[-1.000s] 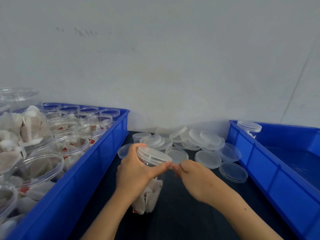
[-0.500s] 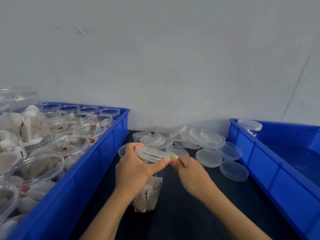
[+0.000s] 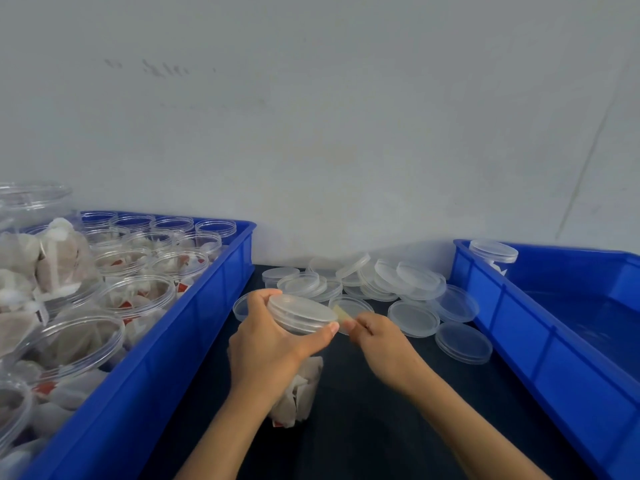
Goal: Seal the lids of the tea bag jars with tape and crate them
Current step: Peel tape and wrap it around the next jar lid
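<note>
Jar [image 3: 294, 393] of tea bags stood on dark table btwn two blue crates, lid [image 3: 300, 311] on; left hand [image 3: 273, 344] gripped it round the neck w/ thumb at lid edge, right hand [image 3: 375, 337] pinched a strip of tape [image 3: 341, 315] at lid rim. Sealing looked just begun, prob. Right crate [image 3: 519, 327] held one lidded jar [image 3: 493, 252]; left crate [image 3: 194, 306] held many open jars, loose lids [image 3: 412, 317] piled behind — most work left.

The left hand [image 3: 266, 344] holds a jar [image 3: 298, 386] with its lid [image 3: 301, 308] on. At 3 o'clock of the lid, the right hand [image 3: 377, 337] pinches tape [image 3: 341, 315].
</note>
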`<state>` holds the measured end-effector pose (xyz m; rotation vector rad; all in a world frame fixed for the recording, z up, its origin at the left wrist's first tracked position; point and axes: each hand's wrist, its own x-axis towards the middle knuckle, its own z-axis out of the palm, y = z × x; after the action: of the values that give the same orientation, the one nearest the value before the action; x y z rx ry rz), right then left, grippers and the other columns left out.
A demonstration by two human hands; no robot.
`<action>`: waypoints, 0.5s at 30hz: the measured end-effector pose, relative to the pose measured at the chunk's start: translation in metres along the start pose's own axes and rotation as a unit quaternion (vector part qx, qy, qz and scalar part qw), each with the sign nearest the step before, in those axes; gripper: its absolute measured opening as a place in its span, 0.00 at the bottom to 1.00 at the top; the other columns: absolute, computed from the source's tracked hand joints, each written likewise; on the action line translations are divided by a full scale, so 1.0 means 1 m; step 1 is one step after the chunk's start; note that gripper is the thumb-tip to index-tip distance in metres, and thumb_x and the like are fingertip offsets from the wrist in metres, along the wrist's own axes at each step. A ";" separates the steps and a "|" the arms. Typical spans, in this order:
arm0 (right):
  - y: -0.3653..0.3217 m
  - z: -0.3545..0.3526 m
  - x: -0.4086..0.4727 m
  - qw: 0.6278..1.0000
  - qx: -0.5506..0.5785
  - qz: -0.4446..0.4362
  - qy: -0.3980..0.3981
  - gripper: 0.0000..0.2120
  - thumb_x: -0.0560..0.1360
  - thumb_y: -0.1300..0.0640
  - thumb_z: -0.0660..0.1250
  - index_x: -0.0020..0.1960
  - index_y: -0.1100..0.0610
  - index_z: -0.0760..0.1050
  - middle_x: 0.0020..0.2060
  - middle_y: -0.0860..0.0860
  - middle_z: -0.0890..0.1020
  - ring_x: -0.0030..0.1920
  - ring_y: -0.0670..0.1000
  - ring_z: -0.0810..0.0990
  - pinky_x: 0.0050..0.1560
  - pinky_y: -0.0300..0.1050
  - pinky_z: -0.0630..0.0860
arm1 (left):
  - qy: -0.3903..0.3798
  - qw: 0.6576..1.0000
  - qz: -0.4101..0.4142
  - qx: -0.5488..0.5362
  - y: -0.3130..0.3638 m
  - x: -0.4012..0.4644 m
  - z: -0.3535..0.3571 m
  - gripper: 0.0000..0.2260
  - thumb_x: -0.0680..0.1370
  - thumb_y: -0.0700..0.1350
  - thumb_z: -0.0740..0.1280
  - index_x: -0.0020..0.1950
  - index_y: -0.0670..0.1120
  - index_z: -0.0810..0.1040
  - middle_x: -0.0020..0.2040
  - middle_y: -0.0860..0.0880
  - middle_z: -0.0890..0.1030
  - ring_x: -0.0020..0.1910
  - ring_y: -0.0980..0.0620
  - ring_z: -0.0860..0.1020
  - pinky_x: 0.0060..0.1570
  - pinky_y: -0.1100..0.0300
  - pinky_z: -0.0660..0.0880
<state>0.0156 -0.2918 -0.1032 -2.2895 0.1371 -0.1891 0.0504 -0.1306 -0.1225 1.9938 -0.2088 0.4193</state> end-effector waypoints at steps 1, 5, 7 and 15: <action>-0.001 -0.004 -0.003 1.000 -0.001 -0.017 -0.008 0.16 0.83 0.50 0.55 0.38 0.55 0.67 0.31 0.48 0.69 0.32 0.47 0.65 0.36 0.45 0.64 | 0.001 1.000 0.007 0.008 0.000 0.001 -0.001 0.38 0.55 0.71 0.73 0.58 0.58 0.64 0.49 0.59 0.73 0.48 0.54 0.75 0.38 0.65 0.68; -0.010 -0.019 -0.008 0.993 -0.068 -0.081 -0.043 0.14 0.83 0.50 0.54 0.45 0.57 0.72 0.35 0.48 0.74 0.37 0.48 0.71 0.43 0.52 0.72 | 0.017 0.999 0.037 0.036 -0.002 0.005 -0.002 0.40 0.54 0.72 0.71 0.59 0.57 0.63 0.50 0.57 0.73 0.46 0.55 0.74 0.35 0.67 0.65; -0.012 -0.018 -0.011 0.986 -0.125 -0.074 -0.078 0.13 0.83 0.49 0.54 0.46 0.56 0.70 0.37 0.50 0.75 0.39 0.50 0.72 0.46 0.54 0.73 | 0.021 0.999 0.042 0.025 -0.003 0.004 -0.002 0.42 0.54 0.73 0.71 0.61 0.56 0.64 0.51 0.57 0.74 0.47 0.55 0.74 0.36 0.67 0.66; -0.005 -0.016 -0.021 0.975 0.038 0.007 -0.220 0.08 0.84 0.53 0.52 0.47 0.56 0.60 0.36 0.53 0.79 0.33 0.48 0.76 0.36 0.40 0.70 | -0.089 0.993 0.073 -0.004 -0.002 0.007 -0.006 0.41 0.52 0.69 0.76 0.61 0.60 0.65 0.53 0.63 0.74 0.52 0.63 0.74 0.42 0.71 0.67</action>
<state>-0.0080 -0.2967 -0.0915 -2.1969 -0.0826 0.3160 0.0561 -0.1237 -0.1190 2.0153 -0.4700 0.3321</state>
